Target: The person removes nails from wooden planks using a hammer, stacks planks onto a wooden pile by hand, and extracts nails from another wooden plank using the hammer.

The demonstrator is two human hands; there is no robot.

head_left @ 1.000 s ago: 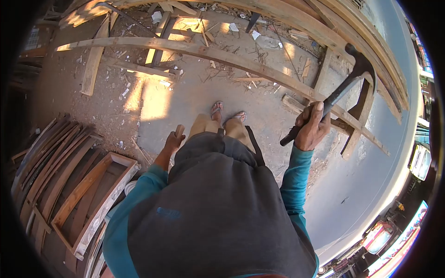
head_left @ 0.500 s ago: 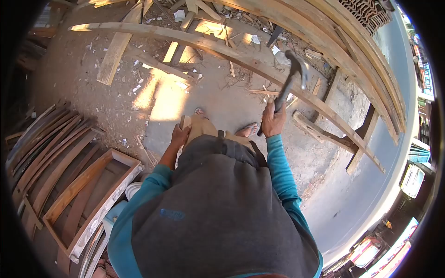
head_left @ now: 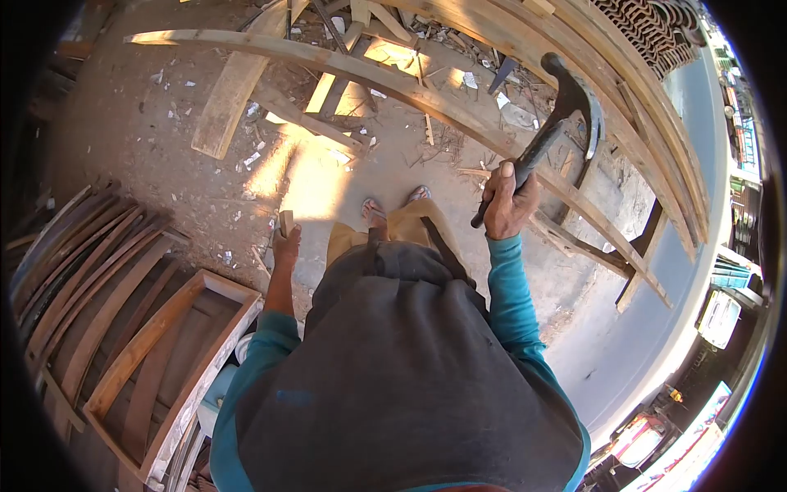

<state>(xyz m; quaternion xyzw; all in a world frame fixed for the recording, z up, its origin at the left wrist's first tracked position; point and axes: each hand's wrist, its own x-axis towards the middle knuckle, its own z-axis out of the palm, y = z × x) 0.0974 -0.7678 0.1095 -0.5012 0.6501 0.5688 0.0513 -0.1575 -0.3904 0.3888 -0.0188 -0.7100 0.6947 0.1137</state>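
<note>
A claw hammer [head_left: 567, 111] with a dark handle is raised in my right hand [head_left: 512, 202], its head pointing up and away from me. My fingers wrap round the lower handle, the thumb lying along it. My left hand [head_left: 286, 243] hangs at my left side, closed on a small wood block [head_left: 286, 220] whose end sticks up past the fingers. Beyond both hands, a long curved wooden beam [head_left: 361, 69] runs across the view, passing behind the hammer.
Several curved timbers [head_left: 648, 107] are stacked at the right, with a cross plank [head_left: 643, 258] beneath. Curved wooden strips [head_left: 90, 287] and a rectangular wooden frame [head_left: 188, 385] lie at the left. A loose board [head_left: 234, 102] and wood scraps lie on the ground ahead.
My right hand has lifted the hammer higher and closer to the camera. My left hand, with the wood block, has swung out to the left. My feet have changed position.
</note>
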